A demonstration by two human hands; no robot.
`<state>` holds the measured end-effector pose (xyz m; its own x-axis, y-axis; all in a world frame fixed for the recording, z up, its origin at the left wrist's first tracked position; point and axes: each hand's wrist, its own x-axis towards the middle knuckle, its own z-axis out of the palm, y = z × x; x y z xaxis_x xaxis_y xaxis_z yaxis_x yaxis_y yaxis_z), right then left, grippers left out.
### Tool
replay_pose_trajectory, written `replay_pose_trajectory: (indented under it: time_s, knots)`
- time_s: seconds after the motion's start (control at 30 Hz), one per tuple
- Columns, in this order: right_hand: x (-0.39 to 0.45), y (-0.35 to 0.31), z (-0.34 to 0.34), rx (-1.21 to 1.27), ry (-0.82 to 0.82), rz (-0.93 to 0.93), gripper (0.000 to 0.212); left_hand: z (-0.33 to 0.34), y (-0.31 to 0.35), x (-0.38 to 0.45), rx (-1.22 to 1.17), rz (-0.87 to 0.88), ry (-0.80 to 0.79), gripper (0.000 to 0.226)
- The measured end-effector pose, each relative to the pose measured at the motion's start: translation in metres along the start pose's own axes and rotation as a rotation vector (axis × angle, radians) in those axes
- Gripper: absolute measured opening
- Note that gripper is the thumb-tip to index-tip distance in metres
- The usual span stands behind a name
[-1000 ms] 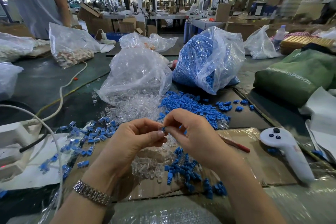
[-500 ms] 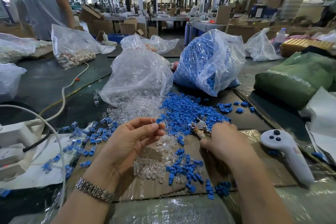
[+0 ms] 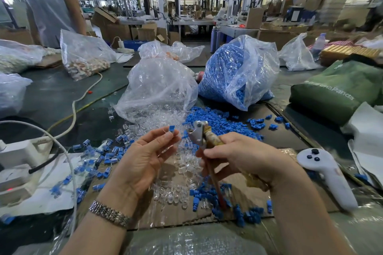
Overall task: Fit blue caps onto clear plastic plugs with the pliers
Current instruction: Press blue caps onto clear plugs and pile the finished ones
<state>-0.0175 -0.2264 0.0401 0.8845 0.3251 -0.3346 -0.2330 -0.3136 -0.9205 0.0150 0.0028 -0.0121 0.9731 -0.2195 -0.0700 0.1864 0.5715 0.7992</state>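
Holding: left hand [image 3: 145, 159] pinches a blue cap [image 3: 171, 128] at its fingertips.
Right hand [image 3: 238, 155]: grips the pliers [image 3: 200, 132].
Next: squeeze the cap on, I think.

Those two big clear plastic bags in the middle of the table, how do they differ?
The clear plastic bag of blue caps stands right of the clear plastic bag of transparent plugs. The blue-cap bag bulges full and looks taller; the plug bag sags, crumpled. Both lie open, their contents spilling toward the person.
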Motion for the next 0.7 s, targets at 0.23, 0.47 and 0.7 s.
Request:
replay_pose_trajectory:
  time_s: [0.23,0.47,0.7]
  knots:
    - [0.005,-0.008,0.028,-0.103,-0.107,-0.068,0.028,-0.003,0.000,0.000,-0.019,0.002,-0.049,0.018]
    - [0.009,-0.010,0.033,-0.140,-0.093,-0.067,0.031,-0.001,0.000,0.000,0.094,0.089,-0.027,0.017]
    - [0.010,-0.007,0.040,-0.197,0.015,-0.110,0.037,0.002,-0.002,0.000,0.151,0.121,0.019,0.019]
